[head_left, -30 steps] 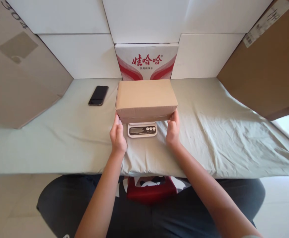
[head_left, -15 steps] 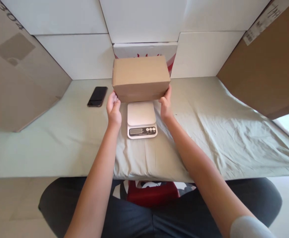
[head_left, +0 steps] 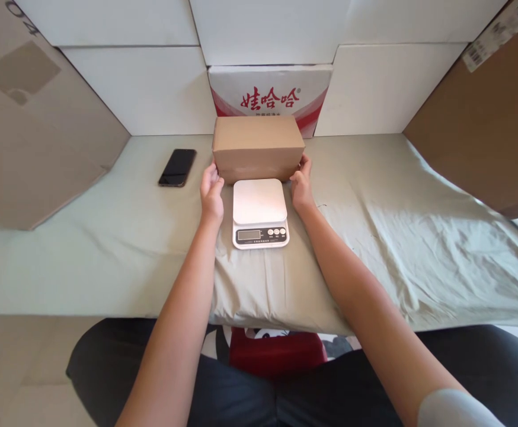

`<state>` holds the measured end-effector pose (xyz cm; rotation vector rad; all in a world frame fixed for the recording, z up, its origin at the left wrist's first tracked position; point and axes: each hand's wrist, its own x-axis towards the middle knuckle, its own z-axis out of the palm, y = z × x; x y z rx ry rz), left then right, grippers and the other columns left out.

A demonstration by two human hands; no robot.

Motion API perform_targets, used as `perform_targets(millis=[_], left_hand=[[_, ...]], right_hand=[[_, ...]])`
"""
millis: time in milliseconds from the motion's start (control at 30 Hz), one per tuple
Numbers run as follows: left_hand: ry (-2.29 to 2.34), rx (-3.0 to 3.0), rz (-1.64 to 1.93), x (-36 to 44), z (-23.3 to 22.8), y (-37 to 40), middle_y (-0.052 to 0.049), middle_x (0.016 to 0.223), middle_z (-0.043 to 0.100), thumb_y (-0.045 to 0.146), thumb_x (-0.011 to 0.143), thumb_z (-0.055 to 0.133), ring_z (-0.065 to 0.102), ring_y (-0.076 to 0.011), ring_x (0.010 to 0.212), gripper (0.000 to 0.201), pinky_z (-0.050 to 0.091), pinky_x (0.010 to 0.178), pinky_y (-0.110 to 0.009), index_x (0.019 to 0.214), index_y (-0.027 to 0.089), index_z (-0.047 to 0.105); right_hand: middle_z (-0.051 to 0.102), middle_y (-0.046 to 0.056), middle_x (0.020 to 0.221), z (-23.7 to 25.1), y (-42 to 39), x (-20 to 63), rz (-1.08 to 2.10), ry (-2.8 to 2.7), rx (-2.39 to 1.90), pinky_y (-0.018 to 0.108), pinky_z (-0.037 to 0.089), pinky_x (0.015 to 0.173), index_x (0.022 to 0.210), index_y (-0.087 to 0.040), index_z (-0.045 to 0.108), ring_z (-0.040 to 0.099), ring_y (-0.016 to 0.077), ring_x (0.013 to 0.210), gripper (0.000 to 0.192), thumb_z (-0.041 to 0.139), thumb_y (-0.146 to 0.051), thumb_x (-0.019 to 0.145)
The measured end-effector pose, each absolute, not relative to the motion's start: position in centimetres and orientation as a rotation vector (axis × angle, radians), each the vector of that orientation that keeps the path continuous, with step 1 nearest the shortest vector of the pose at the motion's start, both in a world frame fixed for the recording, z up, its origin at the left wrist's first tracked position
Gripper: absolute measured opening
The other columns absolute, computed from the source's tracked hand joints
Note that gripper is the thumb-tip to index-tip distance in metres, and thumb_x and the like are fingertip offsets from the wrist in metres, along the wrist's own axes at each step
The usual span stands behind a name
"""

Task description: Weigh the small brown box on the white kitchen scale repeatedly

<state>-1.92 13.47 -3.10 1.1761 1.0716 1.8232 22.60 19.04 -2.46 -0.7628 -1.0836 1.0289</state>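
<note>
A closed brown cardboard box point(head_left: 259, 155) is held between my two hands, just behind the scale. My left hand point(head_left: 211, 191) grips its left end, thumb at the front and the other fingers partly hidden at the side. At the right end my right hand point(head_left: 301, 184) holds it the same way. Directly in front of the box lies a white digital kitchen scale point(head_left: 259, 203), its bare platform toward the box and its display and buttons toward me. The display looks blank. Whether the box bears fully on the cloth I cannot tell.
A dark smartphone point(head_left: 178, 167) lies left of the box on the pale green cloth point(head_left: 108, 249). White boxes point(head_left: 143, 89) and a red-and-white printed carton point(head_left: 270, 89) form the back wall. Large brown cartons stand at the left point(head_left: 37, 136) and right point(head_left: 485, 130).
Both hands have lowered the cardboard box behind the scale, uncovering more of the printed carton's red lettering. My view has shifted slightly.
</note>
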Motion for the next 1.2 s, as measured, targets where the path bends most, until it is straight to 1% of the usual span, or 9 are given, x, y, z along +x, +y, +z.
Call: perform_targets(millis=[133,233,333,433,533,700,900,1033,1200], left_hand=[[1.15,1.139,1.789,-2.14,-3.54,13.74,-0.013,0.151,0.067,0.039,0.081,0.076,0.057,-0.0308,0.149,0.051,0.039,0.129,-0.048,0.128,0.024,0.064],[1.179,1.134,1.778,-2.03,-3.7,13.87,-0.013,0.145,0.071,0.031,0.08,0.074,0.062,-0.0313,0.144,0.047,0.043,0.126,-0.048,0.125,0.023,0.065],[1.163,1.143,1.812,-1.74,-3.64,13.89,-0.016,0.151,0.067,0.024,0.076,0.07,0.058,-0.032,0.149,0.056,0.042,0.127,-0.048,0.131,0.022,0.063],[1.166,1.145,1.847,-1.61,-3.57,13.97,-0.014,0.16,0.06,0.02,0.075,0.068,0.049,-0.0304,0.157,0.063,0.038,0.131,-0.046,0.138,0.023,0.062],[1.181,1.133,1.856,-1.77,-3.7,14.2,-0.013,0.165,0.056,0.021,0.077,0.067,0.041,-0.0305,0.162,0.065,0.032,0.134,-0.047,0.142,0.024,0.062],[1.17,1.097,1.868,-1.89,-3.97,14.46,-0.012,0.172,0.048,0.027,0.081,0.069,0.032,-0.0315,0.167,0.068,0.025,0.138,-0.048,0.149,0.024,0.059],[1.146,1.056,1.885,-1.57,-3.63,14.27,-0.014,0.172,0.046,0.029,0.081,0.071,0.033,-0.0313,0.166,0.072,0.03,0.136,-0.047,0.152,0.021,0.057],[1.142,1.017,1.892,-1.58,-3.42,14.31,-0.017,0.172,0.045,0.027,0.077,0.071,0.036,-0.0307,0.165,0.075,0.033,0.135,-0.044,0.15,0.015,0.059],[1.166,1.031,1.856,-1.73,-3.35,14.25,-0.011,0.17,0.05,0.03,0.081,0.07,0.036,-0.0301,0.165,0.066,0.03,0.136,-0.045,0.146,0.021,0.064]], right_hand=[[0.062,0.002,0.135,-2.72,19.32,22.41,1.055,-1.037,-0.805,0.052,0.047,0.124,0.12,-0.031,0.048,0.057,0.0261,0.134,0.056,0.054,-0.026,0.064],[0.064,0.002,0.129,-2.57,19.29,22.46,1.061,-0.988,-0.833,0.054,0.046,0.125,0.114,-0.03,0.049,0.057,0.0271,0.134,0.053,0.053,-0.025,0.061],[0.064,0.003,0.129,-2.27,19.03,22.55,1.069,-0.959,-0.852,0.057,0.042,0.128,0.115,-0.029,0.052,0.056,0.0281,0.136,0.055,0.053,-0.025,0.06],[0.06,0.004,0.139,-2.1,18.79,22.65,1.067,-0.926,-0.838,0.056,0.038,0.131,0.12,-0.029,0.052,0.053,0.0277,0.144,0.061,0.053,-0.024,0.059],[0.056,0.004,0.15,-2.23,18.79,22.85,1.068,-0.883,-0.834,0.056,0.037,0.133,0.123,-0.031,0.05,0.048,0.0264,0.152,0.06,0.055,-0.024,0.064],[0.052,0.006,0.155,-2.68,18.88,23.22,1.081,-0.912,-0.844,0.055,0.034,0.135,0.129,-0.031,0.048,0.045,0.0239,0.155,0.054,0.059,-0.034,0.076],[0.06,0.006,0.149,-2.6,18.64,22.99,1.086,-0.949,-0.853,0.055,0.034,0.135,0.131,-0.03,0.051,0.055,0.0223,0.147,0.048,0.056,-0.04,0.084],[0.058,0.006,0.154,-2.43,18.59,22.75,1.088,-0.929,-0.842,0.054,0.034,0.135,0.133,-0.028,0.051,0.054,0.0224,0.149,0.05,0.058,-0.042,0.085],[0.06,0.004,0.156,-2.32,18.48,22.75,1.107,-0.932,-0.822,0.055,0.029,0.139,0.135,-0.028,0.054,0.05,0.0237,0.153,0.054,0.06,-0.045,0.084]])
